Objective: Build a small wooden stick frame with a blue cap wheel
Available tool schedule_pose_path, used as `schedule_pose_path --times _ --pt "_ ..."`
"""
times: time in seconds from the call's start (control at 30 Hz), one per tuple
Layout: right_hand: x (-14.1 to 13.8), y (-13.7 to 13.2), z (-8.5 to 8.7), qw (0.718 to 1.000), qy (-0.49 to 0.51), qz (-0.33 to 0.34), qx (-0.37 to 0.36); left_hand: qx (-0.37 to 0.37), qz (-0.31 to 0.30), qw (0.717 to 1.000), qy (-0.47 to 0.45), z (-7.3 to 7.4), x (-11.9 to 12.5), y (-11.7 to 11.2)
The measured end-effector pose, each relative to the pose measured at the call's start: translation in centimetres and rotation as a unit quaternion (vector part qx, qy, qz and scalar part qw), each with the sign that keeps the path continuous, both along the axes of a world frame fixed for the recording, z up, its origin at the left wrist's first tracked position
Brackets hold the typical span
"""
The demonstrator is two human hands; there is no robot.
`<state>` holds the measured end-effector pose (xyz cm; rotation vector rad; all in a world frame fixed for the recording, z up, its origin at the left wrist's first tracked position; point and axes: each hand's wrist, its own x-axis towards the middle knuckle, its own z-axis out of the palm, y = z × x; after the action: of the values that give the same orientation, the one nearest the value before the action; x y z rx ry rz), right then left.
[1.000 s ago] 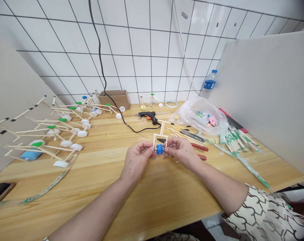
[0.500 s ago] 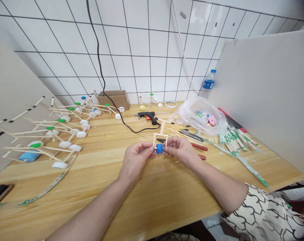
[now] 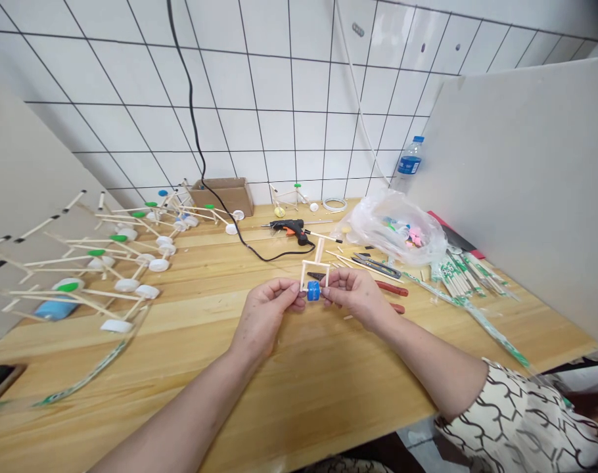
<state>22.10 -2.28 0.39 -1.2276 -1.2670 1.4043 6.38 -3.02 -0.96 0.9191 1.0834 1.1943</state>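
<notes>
Between my two hands is a small frame of wooden sticks (image 3: 315, 264), shaped like a fork with a stem pointing away from me. A blue bottle-cap wheel (image 3: 313, 290) sits between the frame's two prongs. My left hand (image 3: 267, 309) pinches the left prong's end with thumb and fingers. On the other side, my right hand (image 3: 354, 295) pinches the right prong's end. Pliers with red handles (image 3: 392, 289) lie partly hidden under my right hand, their dark jaws showing behind the wheel.
Several stick-built models with white cap wheels (image 3: 126, 284) stand on the left. A black glue gun (image 3: 289, 227) lies behind my hands, its cord trailing. To the right are thread snips (image 3: 378, 265), a plastic bag of coloured pieces (image 3: 392, 226), wrapped chopsticks (image 3: 469, 276) and a bottle (image 3: 410, 164).
Hardly anything differs. The view has shifted very slightly; both hands keep their pinch on the stick frame with the blue wheel.
</notes>
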Motion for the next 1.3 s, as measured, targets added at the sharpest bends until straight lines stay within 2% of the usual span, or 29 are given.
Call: schedule_pose_path --times 0.6,1.3 --pt "0.14 -0.02 0.04 1.0 0.003 0.023 -0.005 0.006 -0.015 1.0 0.01 -0.11 -0.11 0.09" --pt "0.12 -0.02 -0.13 0.999 0.002 0.045 -0.006 -0.033 -0.024 0.999 -0.033 -0.33 -0.13 0.27"
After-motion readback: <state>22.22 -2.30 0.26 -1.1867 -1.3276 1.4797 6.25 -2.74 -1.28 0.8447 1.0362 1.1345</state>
